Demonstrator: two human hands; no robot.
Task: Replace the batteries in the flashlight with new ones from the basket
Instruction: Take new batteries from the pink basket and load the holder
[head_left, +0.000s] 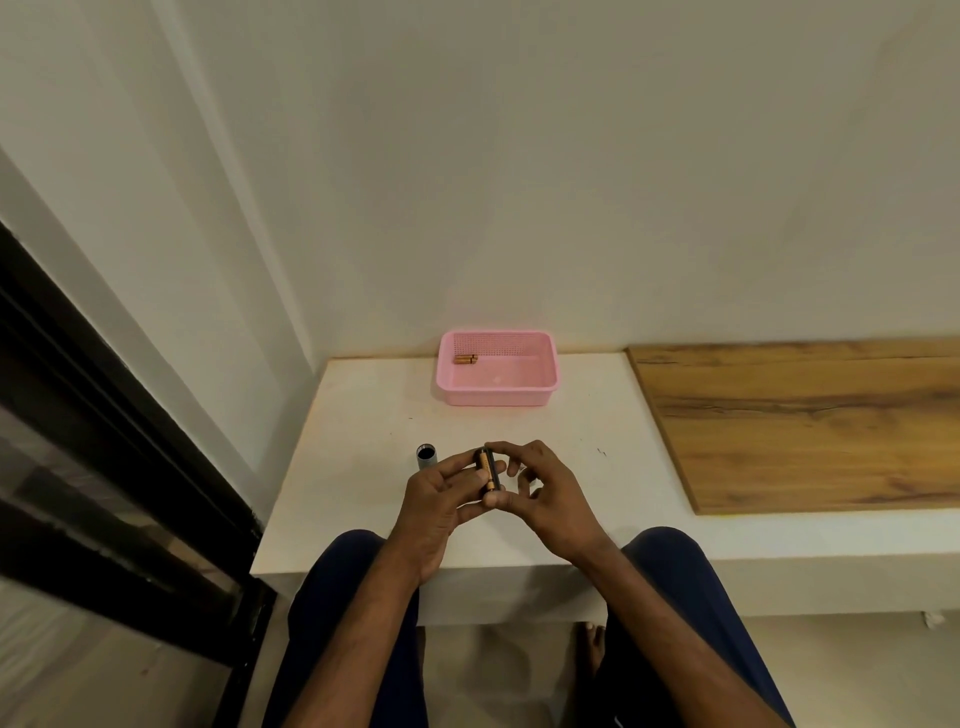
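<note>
A black battery holder with copper-and-black batteries (488, 470) is held over the white table (363, 415), between both hands. My left hand (441, 499) grips it from the left with curled fingers. My right hand (540, 488) pinches it, thumb at its near end and forefinger at its far end. A grey flashlight tube (427, 456) stands upright on the table just left of my left hand, its open dark end up. The pink basket (498, 397) sits at the back of the table with copper batteries (465, 359) in its far left corner.
A wooden board (805, 421) covers the table to the right. A wall rises right behind the basket, and a black-framed glass door (104, 441) stands on the left. My knees (670, 566) reach the table's front edge.
</note>
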